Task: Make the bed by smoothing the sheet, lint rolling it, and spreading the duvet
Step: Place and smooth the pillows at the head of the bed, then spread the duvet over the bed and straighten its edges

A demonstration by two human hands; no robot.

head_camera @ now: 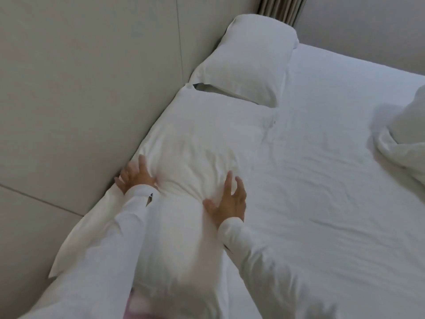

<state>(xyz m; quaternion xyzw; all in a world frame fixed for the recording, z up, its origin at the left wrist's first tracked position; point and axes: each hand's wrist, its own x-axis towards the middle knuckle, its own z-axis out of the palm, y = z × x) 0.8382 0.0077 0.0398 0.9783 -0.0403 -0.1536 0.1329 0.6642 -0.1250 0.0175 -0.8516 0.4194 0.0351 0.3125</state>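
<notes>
A white pillow lies along the bed's left edge beside the wall. My left hand presses its wall-side edge with fingers spread. My right hand presses its right side, fingers straight and spread, and the fabric bunches between the two hands. The white sheet covers the mattress and shows creases in the middle. A second white pillow lies at the far corner. The bunched white duvet sits at the right edge, partly out of view.
A pale panelled wall runs along the bed's left side. A striped curtain hangs behind the far pillow. A blurred pinkish object shows at the bottom of the view.
</notes>
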